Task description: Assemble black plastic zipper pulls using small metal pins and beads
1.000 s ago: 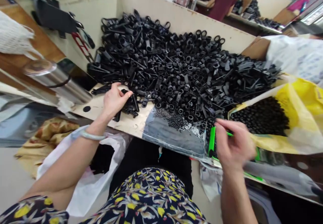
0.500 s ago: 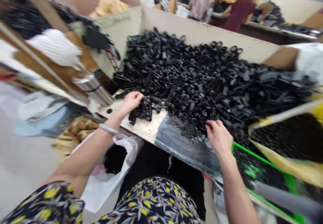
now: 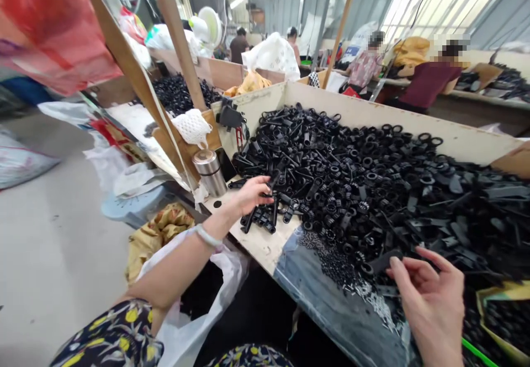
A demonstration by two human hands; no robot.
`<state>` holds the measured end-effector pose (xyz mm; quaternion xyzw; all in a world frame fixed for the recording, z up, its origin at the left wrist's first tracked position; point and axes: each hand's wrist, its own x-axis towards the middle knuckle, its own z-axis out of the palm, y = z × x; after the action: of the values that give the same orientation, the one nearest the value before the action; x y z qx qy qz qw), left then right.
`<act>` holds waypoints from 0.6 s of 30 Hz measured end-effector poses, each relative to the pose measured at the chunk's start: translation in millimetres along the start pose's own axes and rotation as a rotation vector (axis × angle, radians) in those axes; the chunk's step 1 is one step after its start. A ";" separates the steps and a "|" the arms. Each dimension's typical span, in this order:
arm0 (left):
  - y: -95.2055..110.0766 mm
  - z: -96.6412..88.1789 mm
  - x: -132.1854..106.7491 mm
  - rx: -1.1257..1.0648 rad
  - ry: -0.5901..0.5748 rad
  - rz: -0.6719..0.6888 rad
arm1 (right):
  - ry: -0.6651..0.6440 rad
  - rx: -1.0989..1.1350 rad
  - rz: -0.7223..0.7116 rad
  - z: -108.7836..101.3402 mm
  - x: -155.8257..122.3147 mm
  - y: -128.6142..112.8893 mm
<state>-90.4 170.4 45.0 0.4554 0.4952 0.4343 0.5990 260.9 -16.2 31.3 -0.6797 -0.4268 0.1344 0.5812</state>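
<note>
A large heap of black plastic parts [image 3: 372, 190] fills a boxed worktable [image 3: 372, 114]. My left hand [image 3: 252, 195] reaches into the heap's near-left edge, fingers curled on a black part beside a small cluster of parts [image 3: 265, 218]. My right hand [image 3: 430, 295] is at the lower right, thumb and fingers pinching a flat black plastic piece [image 3: 383, 261] lifted just above the pile. A white bangle is on my left wrist.
A steel flask [image 3: 210, 172] stands at the table's left corner by a slanted wooden post [image 3: 128, 63]. A white plastic bag [image 3: 199, 306] hangs below the table edge. A yellow bag's edge [image 3: 503, 314] shows at lower right. Other people sit at tables behind.
The view has swung upward, showing the workshop beyond. My right hand moved right and lifted a flat black piece. My left hand stays at the heap's left edge.
</note>
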 end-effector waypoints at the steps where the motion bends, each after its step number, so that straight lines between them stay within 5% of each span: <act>1: 0.5 11.6 -13.0 -0.031 -0.046 0.001 | -0.020 0.119 0.053 5.2 -5.1 -9.6; 5: -16.8 69.9 -65.3 -0.302 -0.329 -0.098 | -0.051 0.462 0.237 25.9 -33.2 -41.9; 10: -46.8 127.4 -111.3 -0.428 -0.294 -0.123 | -0.111 0.567 0.355 42.2 -62.4 -38.1; 14: -55.6 141.4 -136.8 -0.446 -0.302 -0.060 | -0.176 0.517 0.387 41.9 -81.4 -21.7; 18: -59.4 140.4 -147.6 -0.466 -0.361 -0.153 | -0.318 0.425 0.451 30.8 -102.4 -12.6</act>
<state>33.0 -1.5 29.5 0.3370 0.3006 0.4017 0.7967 173.2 -71.3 1.7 -0.5913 -0.3135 0.4498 0.5914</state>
